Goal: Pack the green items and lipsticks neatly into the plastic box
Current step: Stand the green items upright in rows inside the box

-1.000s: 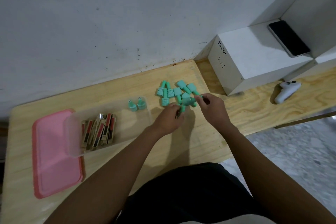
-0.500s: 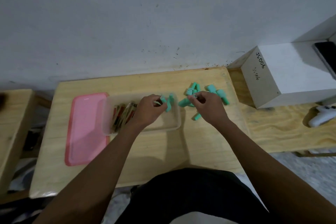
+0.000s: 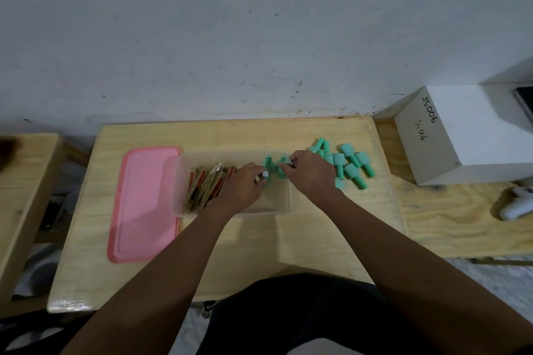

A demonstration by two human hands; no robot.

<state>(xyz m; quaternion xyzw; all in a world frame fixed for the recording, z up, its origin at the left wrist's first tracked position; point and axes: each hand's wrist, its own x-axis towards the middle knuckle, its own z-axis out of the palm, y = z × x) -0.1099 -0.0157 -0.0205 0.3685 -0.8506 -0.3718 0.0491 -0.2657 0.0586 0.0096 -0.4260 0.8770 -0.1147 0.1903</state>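
A clear plastic box sits on the wooden table, with several gold-and-red lipsticks stacked in its left half. Green items stand upright in the box's right part. My left hand is inside the box, shut on a green item held upright. My right hand reaches over the box's right end, pinching another green item. A loose pile of several green items lies on the table just right of the box.
A pink lid lies flat left of the box. A white carton marked "JS006" stands at the right on a second table, with a white game controller in front of it. The wall runs close behind.
My left hand has moved deeper into the box with its green item. My right hand has left the pile and come over the box's right end with another one.
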